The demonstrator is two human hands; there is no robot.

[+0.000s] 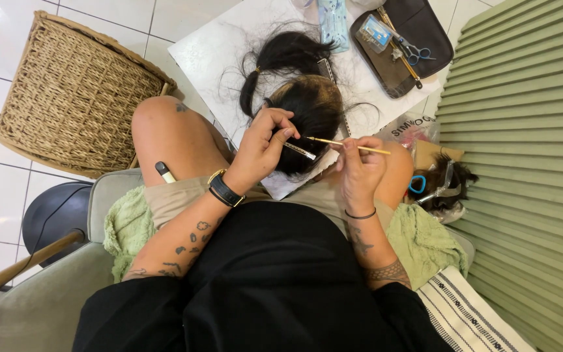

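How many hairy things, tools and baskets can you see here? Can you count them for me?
Hair pieces: 2, the black wig on the lap board, another bundle of hair by the green wall.
Thin tools in hands: 2, a gold stick in the right hand, a silver clip at the left hand.
Scissors: 1.
Combs: 1.
Woven baskets: 1.
Total: 7.

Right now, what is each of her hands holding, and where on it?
The right hand pinches a thin gold-handled tool near its rear end, tip toward the black hairpiece. The left hand grips a silver hair clip at one end, against the hair.
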